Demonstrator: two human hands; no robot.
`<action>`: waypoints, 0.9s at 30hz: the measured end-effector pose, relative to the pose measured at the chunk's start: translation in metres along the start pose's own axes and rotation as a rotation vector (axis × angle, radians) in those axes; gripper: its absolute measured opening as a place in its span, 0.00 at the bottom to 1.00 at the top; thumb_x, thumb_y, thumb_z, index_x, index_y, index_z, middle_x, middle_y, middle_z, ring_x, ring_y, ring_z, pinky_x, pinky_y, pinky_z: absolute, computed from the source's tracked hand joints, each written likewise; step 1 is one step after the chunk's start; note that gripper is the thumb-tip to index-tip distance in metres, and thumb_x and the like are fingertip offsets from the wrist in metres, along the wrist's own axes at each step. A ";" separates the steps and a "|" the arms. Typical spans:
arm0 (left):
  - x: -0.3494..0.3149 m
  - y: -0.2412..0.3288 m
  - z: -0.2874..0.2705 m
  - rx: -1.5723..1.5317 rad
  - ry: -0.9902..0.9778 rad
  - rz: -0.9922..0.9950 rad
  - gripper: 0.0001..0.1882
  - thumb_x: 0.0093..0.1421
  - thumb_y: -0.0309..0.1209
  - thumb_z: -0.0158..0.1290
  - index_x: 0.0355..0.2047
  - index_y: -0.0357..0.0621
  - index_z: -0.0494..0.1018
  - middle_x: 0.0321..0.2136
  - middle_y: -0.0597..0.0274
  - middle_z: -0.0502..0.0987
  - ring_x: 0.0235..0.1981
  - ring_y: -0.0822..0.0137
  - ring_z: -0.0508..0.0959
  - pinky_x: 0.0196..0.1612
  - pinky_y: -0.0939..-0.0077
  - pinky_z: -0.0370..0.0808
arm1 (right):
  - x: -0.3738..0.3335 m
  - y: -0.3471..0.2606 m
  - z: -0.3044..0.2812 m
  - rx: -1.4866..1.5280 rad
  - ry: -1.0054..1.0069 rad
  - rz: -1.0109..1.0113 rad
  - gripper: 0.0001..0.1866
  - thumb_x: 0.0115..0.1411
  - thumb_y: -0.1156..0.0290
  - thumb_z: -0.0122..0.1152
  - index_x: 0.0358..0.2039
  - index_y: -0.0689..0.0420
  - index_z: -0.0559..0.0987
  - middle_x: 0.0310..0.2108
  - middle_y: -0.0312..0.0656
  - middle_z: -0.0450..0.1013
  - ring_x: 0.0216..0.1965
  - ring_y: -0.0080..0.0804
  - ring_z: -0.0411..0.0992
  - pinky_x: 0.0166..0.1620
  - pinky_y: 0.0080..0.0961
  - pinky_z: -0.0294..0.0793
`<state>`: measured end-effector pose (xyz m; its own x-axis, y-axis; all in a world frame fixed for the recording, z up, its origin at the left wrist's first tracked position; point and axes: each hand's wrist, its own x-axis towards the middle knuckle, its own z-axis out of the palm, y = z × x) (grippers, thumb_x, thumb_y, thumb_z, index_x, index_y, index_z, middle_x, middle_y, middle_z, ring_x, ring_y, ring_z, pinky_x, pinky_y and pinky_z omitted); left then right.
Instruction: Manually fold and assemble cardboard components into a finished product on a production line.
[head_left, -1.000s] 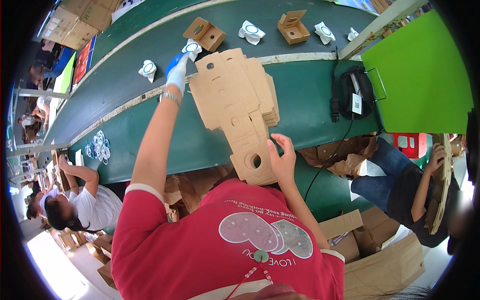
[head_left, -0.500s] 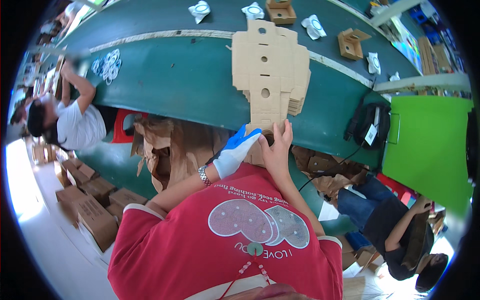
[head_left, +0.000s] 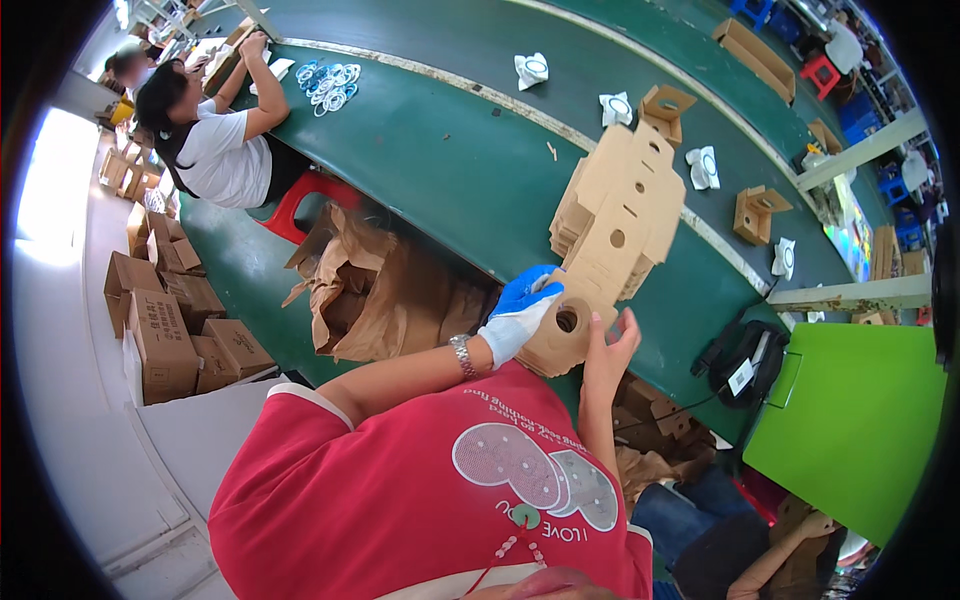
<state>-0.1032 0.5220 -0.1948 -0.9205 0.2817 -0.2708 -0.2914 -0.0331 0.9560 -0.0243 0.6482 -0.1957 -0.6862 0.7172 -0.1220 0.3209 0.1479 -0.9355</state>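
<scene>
You are looking down over your own red shirt at a long green worktop (head_left: 420, 150) that runs from the far left to the near right. Your left hand (head_left: 520, 315), in a white glove with blue fingertips, rests on the near end of a flat die-cut cardboard box blank (head_left: 610, 240), its fingers (head_left: 530, 290) curled closed over the edge just beside a round hole in the card. Your bare right hand (head_left: 608, 352) is at the same near end from the right side, fingers spread and pressed against the edge of the card, so both hands hold it. The blank sits on top of a stack of similar blanks, tilted up from the near edge of the worktop and reaching toward the middle. A metal watch (head_left: 462, 356) circles your left wrist.

Farther along the worktop lie small white packets (head_left: 532, 70), and several part-folded small cardboard boxes (head_left: 755, 212) stand to the right of the stack. A cluster of white rings (head_left: 330, 85) lies at the far left, near a seated person in a white shirt (head_left: 225, 150). Below the worktop, to the left of your hands, is an open brown paper sack (head_left: 380, 290). Closed cardboard cartons (head_left: 165, 330) are stacked on the floor at the left. A bright green panel (head_left: 850, 420) stands at the right.
</scene>
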 end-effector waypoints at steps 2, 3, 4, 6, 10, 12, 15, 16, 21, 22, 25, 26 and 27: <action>-0.005 0.000 0.000 -0.091 -0.128 -0.006 0.15 0.64 0.28 0.55 0.51 0.40 0.70 0.42 0.67 0.75 0.43 0.77 0.72 0.48 0.79 0.72 | 0.004 0.002 -0.004 0.279 -0.117 0.185 0.21 0.64 0.69 0.58 0.55 0.65 0.67 0.52 0.47 0.67 0.52 0.35 0.67 0.56 0.29 0.66; -0.005 0.003 0.002 -0.063 -0.182 -0.009 0.16 0.65 0.29 0.53 0.52 0.40 0.69 0.43 0.63 0.74 0.45 0.73 0.72 0.50 0.76 0.71 | 0.001 -0.008 -0.006 0.379 -0.105 0.230 0.19 0.65 0.68 0.58 0.52 0.64 0.68 0.50 0.45 0.68 0.51 0.31 0.67 0.55 0.27 0.66; -0.007 0.003 0.002 0.068 -0.168 0.054 0.17 0.66 0.31 0.52 0.53 0.39 0.68 0.45 0.58 0.74 0.47 0.68 0.73 0.51 0.73 0.71 | -0.002 -0.016 -0.007 0.478 -0.096 0.274 0.16 0.66 0.67 0.57 0.49 0.64 0.69 0.48 0.42 0.68 0.49 0.27 0.67 0.54 0.26 0.66; -0.009 0.008 0.011 0.313 -0.070 0.080 0.21 0.66 0.38 0.54 0.53 0.37 0.67 0.44 0.54 0.75 0.46 0.65 0.75 0.50 0.71 0.72 | 0.000 -0.018 -0.005 0.505 -0.104 0.245 0.14 0.68 0.62 0.56 0.44 0.61 0.71 0.42 0.39 0.72 0.43 0.25 0.69 0.47 0.24 0.68; -0.005 0.047 0.016 0.276 -0.180 -0.014 0.26 0.64 0.49 0.56 0.48 0.36 0.71 0.38 0.55 0.78 0.41 0.63 0.77 0.45 0.70 0.73 | 0.001 -0.067 -0.008 0.498 -0.228 0.250 0.13 0.68 0.59 0.55 0.37 0.56 0.73 0.27 0.31 0.68 0.25 0.19 0.63 0.29 0.21 0.63; -0.004 0.056 0.007 0.201 -0.317 -0.124 0.29 0.64 0.52 0.53 0.50 0.36 0.71 0.37 0.53 0.78 0.40 0.63 0.77 0.45 0.71 0.73 | -0.002 -0.079 -0.006 0.577 -0.329 0.249 0.16 0.69 0.57 0.53 0.27 0.52 0.69 0.17 0.27 0.56 0.17 0.19 0.52 0.22 0.22 0.52; 0.007 0.068 0.007 0.049 -0.431 -0.207 0.29 0.66 0.54 0.48 0.50 0.39 0.72 0.37 0.56 0.79 0.37 0.67 0.76 0.42 0.72 0.73 | 0.005 -0.095 -0.011 0.656 -0.426 0.275 0.18 0.70 0.56 0.52 0.26 0.51 0.67 0.15 0.26 0.52 0.15 0.19 0.51 0.21 0.23 0.50; 0.012 0.073 0.008 -0.037 -0.407 -0.178 0.26 0.68 0.53 0.46 0.49 0.41 0.73 0.36 0.61 0.79 0.34 0.70 0.76 0.39 0.73 0.74 | 0.010 -0.101 -0.013 0.692 -0.460 0.306 0.18 0.70 0.55 0.51 0.26 0.52 0.67 0.14 0.26 0.50 0.14 0.19 0.49 0.20 0.24 0.49; 0.064 0.129 -0.019 -0.450 -0.365 -0.385 0.51 0.59 0.76 0.24 0.53 0.41 0.70 0.45 0.56 0.78 0.35 0.59 0.77 0.36 0.64 0.75 | 0.037 -0.143 -0.044 0.971 -0.669 0.363 0.15 0.68 0.57 0.52 0.34 0.56 0.70 0.13 0.25 0.51 0.12 0.17 0.49 0.17 0.19 0.46; 0.078 0.136 -0.027 -0.461 -0.246 -0.325 0.52 0.58 0.76 0.23 0.55 0.42 0.69 0.47 0.57 0.77 0.35 0.60 0.76 0.37 0.64 0.75 | 0.036 -0.148 -0.042 0.903 -0.677 0.432 0.14 0.68 0.58 0.53 0.34 0.56 0.70 0.14 0.25 0.51 0.12 0.17 0.49 0.17 0.19 0.47; 0.084 0.167 -0.043 -0.693 -0.175 0.053 0.29 0.65 0.54 0.48 0.54 0.42 0.70 0.47 0.59 0.78 0.42 0.64 0.79 0.41 0.66 0.78 | 0.026 -0.152 -0.027 0.796 -0.901 0.639 0.12 0.67 0.61 0.52 0.32 0.56 0.70 0.15 0.28 0.52 0.14 0.19 0.50 0.18 0.20 0.48; 0.088 0.166 -0.048 -0.687 -0.180 0.052 0.29 0.65 0.54 0.48 0.54 0.42 0.70 0.47 0.59 0.78 0.42 0.64 0.79 0.41 0.66 0.78 | 0.017 -0.150 -0.017 0.821 -1.001 0.597 0.15 0.68 0.58 0.52 0.35 0.57 0.71 0.16 0.30 0.57 0.15 0.22 0.56 0.20 0.21 0.55; 0.092 0.163 -0.054 -0.609 -0.147 0.037 0.24 0.64 0.47 0.51 0.51 0.42 0.72 0.45 0.59 0.79 0.42 0.64 0.80 0.42 0.67 0.78 | 0.013 -0.146 -0.010 0.845 -1.100 0.554 0.18 0.68 0.54 0.51 0.38 0.59 0.72 0.18 0.32 0.63 0.16 0.25 0.62 0.21 0.22 0.61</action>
<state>-0.2498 0.4907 -0.0701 -0.9000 0.3974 -0.1791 -0.3961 -0.5738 0.7169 -0.0735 0.6424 -0.0571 -0.8662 -0.3670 -0.3390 0.4990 -0.6679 -0.5522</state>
